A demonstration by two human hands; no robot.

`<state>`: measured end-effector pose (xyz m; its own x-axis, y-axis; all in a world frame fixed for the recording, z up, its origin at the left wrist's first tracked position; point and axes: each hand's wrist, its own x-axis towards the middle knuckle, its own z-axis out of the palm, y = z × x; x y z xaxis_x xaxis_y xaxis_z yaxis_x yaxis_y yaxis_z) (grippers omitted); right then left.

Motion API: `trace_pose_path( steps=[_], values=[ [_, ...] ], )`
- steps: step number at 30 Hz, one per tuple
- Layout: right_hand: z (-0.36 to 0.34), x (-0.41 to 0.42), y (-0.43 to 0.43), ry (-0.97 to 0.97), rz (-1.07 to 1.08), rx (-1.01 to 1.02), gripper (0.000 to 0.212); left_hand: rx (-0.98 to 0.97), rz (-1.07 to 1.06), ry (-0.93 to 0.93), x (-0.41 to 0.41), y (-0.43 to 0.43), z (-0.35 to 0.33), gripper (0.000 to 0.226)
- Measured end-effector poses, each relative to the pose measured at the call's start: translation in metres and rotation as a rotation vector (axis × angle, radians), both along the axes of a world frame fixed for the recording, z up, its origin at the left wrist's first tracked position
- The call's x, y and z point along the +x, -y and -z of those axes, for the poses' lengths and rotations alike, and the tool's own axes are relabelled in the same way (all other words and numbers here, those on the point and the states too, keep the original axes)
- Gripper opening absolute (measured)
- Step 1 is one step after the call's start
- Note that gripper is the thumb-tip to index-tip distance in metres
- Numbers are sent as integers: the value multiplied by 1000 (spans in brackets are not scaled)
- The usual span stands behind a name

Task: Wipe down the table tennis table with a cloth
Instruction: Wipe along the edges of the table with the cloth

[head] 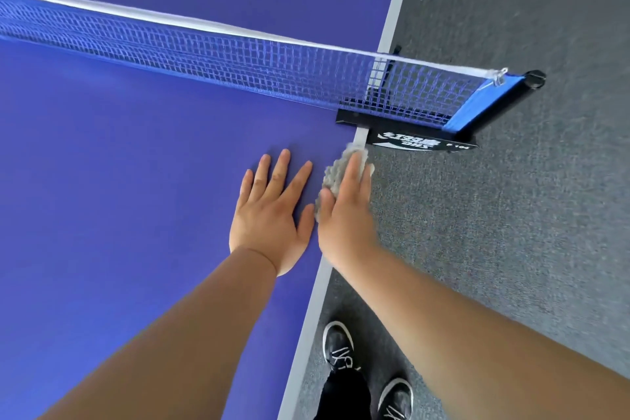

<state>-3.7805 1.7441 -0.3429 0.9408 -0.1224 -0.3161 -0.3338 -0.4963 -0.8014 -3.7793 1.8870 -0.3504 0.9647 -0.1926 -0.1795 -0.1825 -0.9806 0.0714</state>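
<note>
The right hand [344,215] presses the cloth [335,172] flat-fingered on the table [102,181] edge, left hand [269,211] open and flat; next, probably, a stroke toward 6 o'clock.

A games room: blue table tennis table [102,181], net [238,61], grey carpet [511,215].

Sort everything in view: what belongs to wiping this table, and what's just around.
Belongs to the job:
table, blue top
grey cloth, at the table's side edge
right hand, pressing the cloth
left hand, flat on the table

Just around:
net
black net clamp
shoes
grey carpet
</note>
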Motion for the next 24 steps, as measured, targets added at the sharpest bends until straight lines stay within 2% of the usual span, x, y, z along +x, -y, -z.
trace_pose_path(
  steps=[2, 7, 14, 20, 24],
  values=[
    [7, -3, 2, 24, -33, 21, 77, 5, 0, 14, 0, 0, 0, 64],
    [17, 42, 9, 95, 131, 165, 67, -9, 10, 64, -1, -2, 5, 63],
    [25, -20, 5, 128, 21, 271, 73, -19, -5, 59, -2, 1, 2, 64],
    [29, 28, 17, 138, 107, 309, 61, -31, -10, 76, -2, 1, 4, 65],
    [28, 10, 11, 182, 115, 387, 56, -36, -10, 66, -3, 0, 3, 65]
  ],
)
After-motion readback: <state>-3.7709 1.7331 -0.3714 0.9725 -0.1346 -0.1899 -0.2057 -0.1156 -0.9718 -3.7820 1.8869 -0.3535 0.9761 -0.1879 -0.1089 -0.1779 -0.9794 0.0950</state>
